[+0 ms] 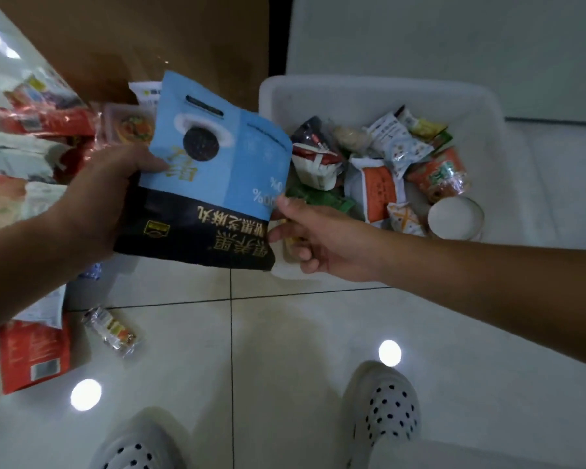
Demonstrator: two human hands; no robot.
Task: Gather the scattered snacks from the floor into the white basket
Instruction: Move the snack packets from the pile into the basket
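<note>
A large blue and black snack bag [214, 184] with a dark cookie pictured on it hangs in the air just left of the white basket [379, 88]. My left hand [102, 201] grips its left edge, thumb on the front. My right hand [315, 231] pinches the bag's right edge over the basket's near left corner. Inside the basket lie several small snack packets [379, 187] and a white round tub [455, 216]. More packets are scattered on the floor at the left [31, 137].
A red packet [34, 353] and a small clear-wrapped snack [112, 330] lie on the tiles at lower left. A brown panel [142, 38] stands behind the pile. My two dotted white slippers [386, 411] are at the bottom. Pale glossy tiles surround the basket.
</note>
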